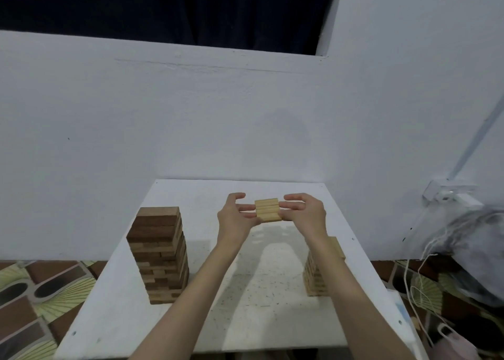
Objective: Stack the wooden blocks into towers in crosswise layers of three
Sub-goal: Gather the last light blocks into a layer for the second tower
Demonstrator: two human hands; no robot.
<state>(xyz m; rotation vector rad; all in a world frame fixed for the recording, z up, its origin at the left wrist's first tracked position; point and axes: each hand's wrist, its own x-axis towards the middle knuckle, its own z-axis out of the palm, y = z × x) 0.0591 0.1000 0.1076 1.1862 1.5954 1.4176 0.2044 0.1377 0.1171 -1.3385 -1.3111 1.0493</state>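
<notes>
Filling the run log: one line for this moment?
both hands | holding three pale blocks mid-air | dark tower left | pale tower right

Table: white, dark-speckled. Left tower: dark brown over mixed tan. Held blocks: pale yellow. Floor: brown-and-cream fan pattern. Wall: white.

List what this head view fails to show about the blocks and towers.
- Light tower: right forearm hides its left side and top; layer count unreadable.
- Held blocks: squeezed between left hand and right hand; underside hidden, so whether they touch the table is unclear.
- Dark tower: back faces hidden.
</notes>
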